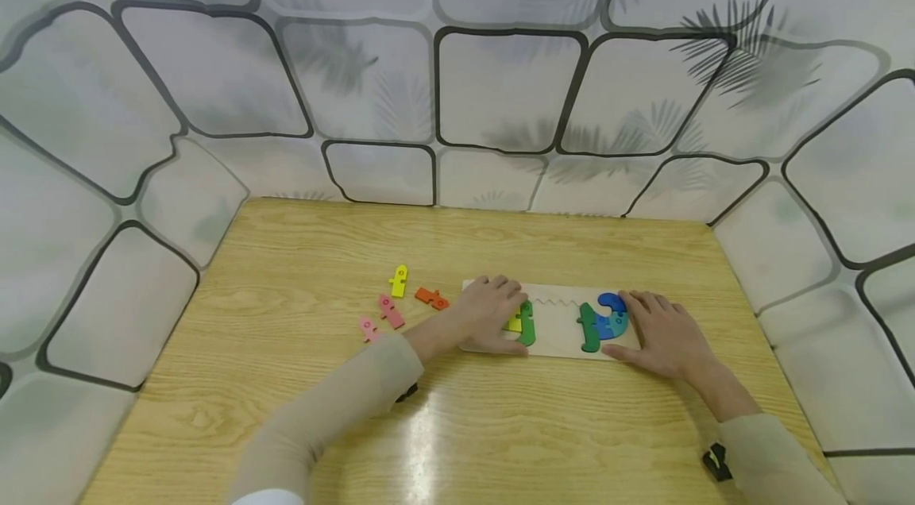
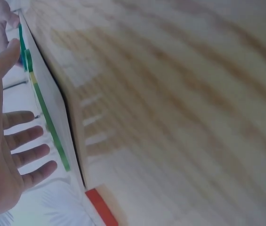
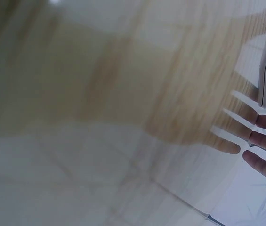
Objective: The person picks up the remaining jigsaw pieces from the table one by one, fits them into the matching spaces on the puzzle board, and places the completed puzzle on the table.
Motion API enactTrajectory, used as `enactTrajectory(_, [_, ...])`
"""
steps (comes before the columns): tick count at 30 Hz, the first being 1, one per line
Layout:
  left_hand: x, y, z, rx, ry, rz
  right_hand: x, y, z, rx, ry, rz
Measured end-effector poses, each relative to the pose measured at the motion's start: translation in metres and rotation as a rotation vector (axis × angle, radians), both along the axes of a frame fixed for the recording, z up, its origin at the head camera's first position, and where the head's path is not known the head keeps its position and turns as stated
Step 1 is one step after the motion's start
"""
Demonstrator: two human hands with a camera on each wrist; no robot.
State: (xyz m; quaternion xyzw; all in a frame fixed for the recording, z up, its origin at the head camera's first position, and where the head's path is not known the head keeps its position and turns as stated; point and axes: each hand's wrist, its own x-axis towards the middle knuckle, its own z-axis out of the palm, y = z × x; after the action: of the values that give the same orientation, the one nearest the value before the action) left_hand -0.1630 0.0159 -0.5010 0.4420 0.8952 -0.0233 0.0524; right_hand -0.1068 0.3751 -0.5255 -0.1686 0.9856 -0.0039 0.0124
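Note:
A pale wooden puzzle board (image 1: 554, 330) lies flat on the table with a zigzag line along its upper part. My left hand (image 1: 489, 316) is spread over the board's left end, partly covering a yellow piece (image 1: 513, 324) and a green piece (image 1: 527, 322). In the left wrist view its fingers (image 2: 31, 155) are straight and apart, gripping nothing. Around the board's right end lies my right hand (image 1: 665, 334), fingers extended, thumb by the lower edge. Beside it on the board sit another green piece (image 1: 588, 328) and joined blue pieces (image 1: 611, 302). Whether the palms press the board is hidden.
Left of the board, loose pieces lie on the wooden table (image 1: 286, 314): a yellow one (image 1: 399, 281), an orange one (image 1: 432, 298), a pink one (image 1: 391, 312) and a lighter pink one (image 1: 368, 329) near the left sleeve. Patterned walls (image 1: 507, 92) enclose the table's back and sides.

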Motion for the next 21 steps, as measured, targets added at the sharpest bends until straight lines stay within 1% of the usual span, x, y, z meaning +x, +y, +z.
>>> enactTrajectory(6, [0.0, -0.008, 0.003, 0.019, -0.007, 0.008, 0.0, 0.001, 0.0, -0.001, 0.002, -0.001])
enactTrajectory(14, [-0.001, -0.022, 0.007, -0.006, -0.032, 0.029, 0.0, -0.001, 0.001, -0.017, -0.005, -0.01])
enactTrajectory(21, [-0.003, -0.036, 0.009, 0.01, -0.052, 0.053, 0.001, -0.001, 0.001, -0.005, -0.013, -0.007])
